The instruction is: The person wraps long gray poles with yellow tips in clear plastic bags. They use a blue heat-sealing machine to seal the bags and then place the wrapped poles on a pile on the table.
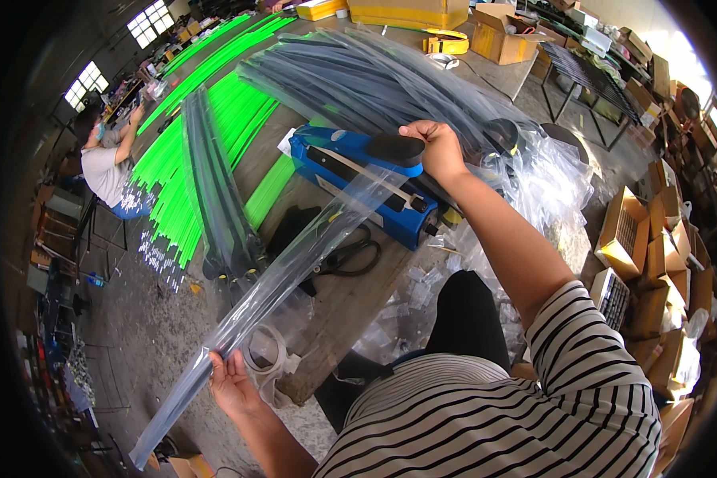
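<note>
A long clear plastic sleeve [272, 296] slants from the lower left up to a blue heat sealer [406, 227] on the table. My left hand [233, 384] pinches the sleeve near its lower part, with the tail hanging past the table's edge. The sleeve's upper end lies across the sealer, under its arm. My right hand [440, 151] is closed at the end of the sealer's black handle [394, 150]; some fingers are hidden. Dark strips in clear sleeves [215, 187] lie left of the sealer, and black-handled scissors [352, 253] lie below it.
Bright green strips [175, 175] spread over the left of the table [327, 334]. More sleeved dark strips [350, 76] are piled behind the sealer, and crumpled clear film [542, 179] lies right. A white ring-shaped roll [264, 350] sits near the table's edge. A person [107, 159] sits far left.
</note>
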Tool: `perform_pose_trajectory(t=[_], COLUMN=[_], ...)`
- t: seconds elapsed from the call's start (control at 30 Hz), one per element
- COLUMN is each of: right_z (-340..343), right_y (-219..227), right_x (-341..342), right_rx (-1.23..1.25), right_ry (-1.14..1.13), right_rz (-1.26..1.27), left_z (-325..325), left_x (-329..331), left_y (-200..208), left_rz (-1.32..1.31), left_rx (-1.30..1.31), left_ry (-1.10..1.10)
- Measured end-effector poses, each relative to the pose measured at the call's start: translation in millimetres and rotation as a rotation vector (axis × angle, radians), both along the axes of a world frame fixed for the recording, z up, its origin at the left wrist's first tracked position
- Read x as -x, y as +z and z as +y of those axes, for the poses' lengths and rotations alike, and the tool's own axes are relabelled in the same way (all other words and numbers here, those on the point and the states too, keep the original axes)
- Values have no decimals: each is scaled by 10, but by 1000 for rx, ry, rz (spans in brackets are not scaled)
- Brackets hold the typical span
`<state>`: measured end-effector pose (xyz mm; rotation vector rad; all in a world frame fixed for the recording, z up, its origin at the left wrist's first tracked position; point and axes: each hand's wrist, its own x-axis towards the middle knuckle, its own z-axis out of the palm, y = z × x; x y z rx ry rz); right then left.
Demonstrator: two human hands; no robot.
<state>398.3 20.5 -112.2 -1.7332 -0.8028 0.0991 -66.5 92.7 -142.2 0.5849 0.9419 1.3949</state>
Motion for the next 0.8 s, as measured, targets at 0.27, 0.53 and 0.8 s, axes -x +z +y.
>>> perform_pose_trajectory(t=[0.27,0.53,0.8], right_z=[124,-2,-517], right_y=[18,135,204], right_x=[-74,18,654], right_rx=[117,158,402], right_ry=[-102,-246,-79], right_rz=[32,-396,-893], left_z=[-188,-227,-229], left_x=[-280,-383,-387], left_y=[51,67,69], left_rz=[12,6,35], left_rx=[-41,-42,-19], left_ry=[31,29,42])
